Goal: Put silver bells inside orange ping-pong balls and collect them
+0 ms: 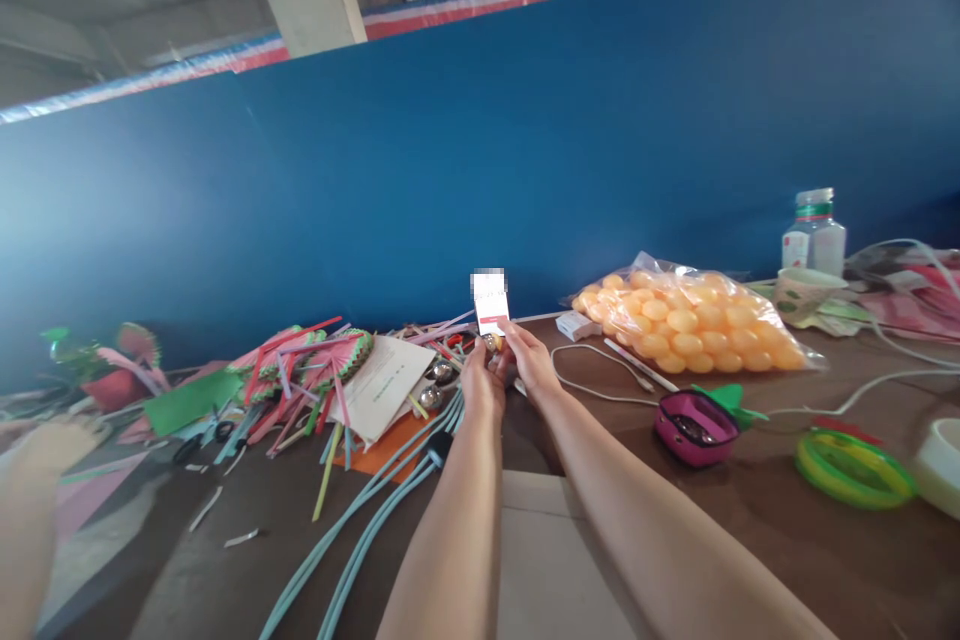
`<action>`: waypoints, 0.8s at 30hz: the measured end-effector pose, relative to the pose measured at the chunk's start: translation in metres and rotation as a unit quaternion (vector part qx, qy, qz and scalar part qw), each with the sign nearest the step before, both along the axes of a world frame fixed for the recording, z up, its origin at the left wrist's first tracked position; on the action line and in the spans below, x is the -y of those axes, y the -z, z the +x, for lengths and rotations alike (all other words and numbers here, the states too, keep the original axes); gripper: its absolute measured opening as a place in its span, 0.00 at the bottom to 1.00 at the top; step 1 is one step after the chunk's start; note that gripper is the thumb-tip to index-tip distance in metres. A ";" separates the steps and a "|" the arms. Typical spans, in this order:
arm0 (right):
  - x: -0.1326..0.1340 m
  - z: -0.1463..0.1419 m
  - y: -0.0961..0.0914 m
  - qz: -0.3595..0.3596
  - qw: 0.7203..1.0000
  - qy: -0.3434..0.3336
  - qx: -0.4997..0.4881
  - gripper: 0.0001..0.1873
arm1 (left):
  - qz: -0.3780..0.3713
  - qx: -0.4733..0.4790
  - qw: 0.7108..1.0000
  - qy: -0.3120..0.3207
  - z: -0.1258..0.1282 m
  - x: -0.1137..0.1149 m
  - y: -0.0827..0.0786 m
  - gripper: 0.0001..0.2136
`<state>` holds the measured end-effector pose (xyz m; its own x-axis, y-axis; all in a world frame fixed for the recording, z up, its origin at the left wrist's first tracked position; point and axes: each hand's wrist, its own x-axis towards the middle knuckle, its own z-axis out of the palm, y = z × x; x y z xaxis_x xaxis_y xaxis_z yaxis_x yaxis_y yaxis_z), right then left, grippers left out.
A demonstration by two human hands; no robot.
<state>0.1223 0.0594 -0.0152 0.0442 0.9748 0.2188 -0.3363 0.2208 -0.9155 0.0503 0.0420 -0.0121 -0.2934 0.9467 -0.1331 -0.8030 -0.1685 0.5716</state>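
Observation:
A small bright white rectangle (491,308) with a red bar near its lower edge stands upright between my hands; its top is blurred out, and whether it is a card or a phone screen I cannot tell. My right hand (527,360) grips its lower right side, thumb against the edge. Closed beneath its lower left is my left hand (484,378). A shiny round piece (491,342) shows between the fingers, partly hidden. Silver balls (430,396) and pale blue cords (390,480) lie just left of my hands.
Folded paper fans and strips (300,370), a printed sheet (382,385) and scissors (187,445) lie left, near another person's hand (60,442). Right are a bag of orange balls (682,320), a purple box (696,432), green tape (855,470) and a bottle (814,240). A blue partition (480,150) stands behind.

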 end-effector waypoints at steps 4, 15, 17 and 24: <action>-0.001 -0.002 0.001 0.006 1.000 -0.013 0.023 0.24 | -0.002 -0.006 1.000 -0.003 0.000 -0.001 0.002 0.07; -0.002 -0.002 0.003 -0.013 0.999 -0.030 0.019 0.21 | -0.022 -0.073 0.997 0.004 -0.001 -0.005 0.011 0.13; -0.003 -0.002 0.004 -0.017 0.999 -0.030 0.016 0.20 | -0.019 -0.074 0.997 0.004 0.000 -0.005 0.010 0.12; -0.003 -0.005 0.005 -0.038 0.999 -0.031 0.014 0.21 | -0.023 -0.064 0.998 -0.006 0.002 -0.004 0.007 0.11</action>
